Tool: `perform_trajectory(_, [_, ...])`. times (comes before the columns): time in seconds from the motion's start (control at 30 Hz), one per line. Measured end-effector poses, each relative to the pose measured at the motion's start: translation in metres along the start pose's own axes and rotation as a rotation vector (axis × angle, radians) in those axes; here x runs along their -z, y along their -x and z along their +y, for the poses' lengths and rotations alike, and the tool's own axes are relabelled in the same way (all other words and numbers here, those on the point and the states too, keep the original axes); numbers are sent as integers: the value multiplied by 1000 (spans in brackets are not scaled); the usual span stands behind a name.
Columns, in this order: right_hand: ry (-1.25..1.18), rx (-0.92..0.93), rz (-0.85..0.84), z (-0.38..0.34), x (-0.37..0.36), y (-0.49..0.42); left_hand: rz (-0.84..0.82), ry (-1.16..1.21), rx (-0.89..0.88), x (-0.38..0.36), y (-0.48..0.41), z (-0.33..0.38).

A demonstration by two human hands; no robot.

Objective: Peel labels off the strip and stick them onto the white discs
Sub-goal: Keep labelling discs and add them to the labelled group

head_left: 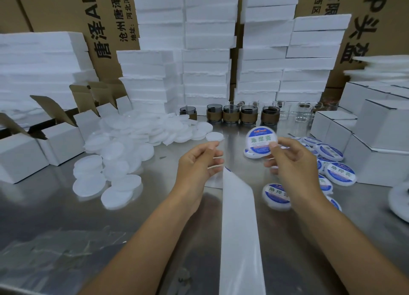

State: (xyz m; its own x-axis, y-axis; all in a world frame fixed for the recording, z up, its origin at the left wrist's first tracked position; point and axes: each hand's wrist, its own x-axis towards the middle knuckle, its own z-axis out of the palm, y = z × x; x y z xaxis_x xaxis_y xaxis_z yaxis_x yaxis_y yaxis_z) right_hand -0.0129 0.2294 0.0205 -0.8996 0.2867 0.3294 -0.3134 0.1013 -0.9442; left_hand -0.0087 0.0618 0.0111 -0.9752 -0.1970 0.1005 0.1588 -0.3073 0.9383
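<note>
My right hand pinches a round blue and white label by its lower right edge and holds it up above the steel table. My left hand grips a plain white disc with curled fingers, a little left of the label. The white backing strip runs from my left hand's fingertips down towards me between my forearms. A heap of plain white discs lies to the left. Discs with labels on them lie to the right, one just under my right wrist.
Open white cartons line the left side and closed ones are stacked on the right. Tall stacks of white foam blocks and brown boxes fill the back. A row of small glass jars stands before them.
</note>
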Motion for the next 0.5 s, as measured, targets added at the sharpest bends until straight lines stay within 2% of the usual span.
perform_trajectory(0.1, [-103,-143,196,5,16,-16,97,12,-2,5,-3,2])
perform_trajectory(0.2, [-132,-237,316,10,31,-26,191,-19,-34,10,-5,3])
perform_trajectory(0.4, [-131,-282,418,18,49,-33,329,-76,-64,19,-11,6])
perform_trajectory(0.5, [-20,-253,437,21,50,-35,352,-92,-58,20,-12,4])
